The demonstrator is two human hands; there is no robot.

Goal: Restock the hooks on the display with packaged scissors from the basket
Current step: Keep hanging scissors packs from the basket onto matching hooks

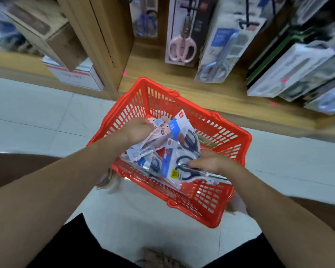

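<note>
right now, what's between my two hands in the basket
In the head view, a loose pile of packaged scissors fills the stretch between the left hand and right hand, inside the red basket.

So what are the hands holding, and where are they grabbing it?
The left hand grips a pink scissors pack by its edge. The right hand pinches a dark-handled scissors pack near the handles, above the basket.
</note>
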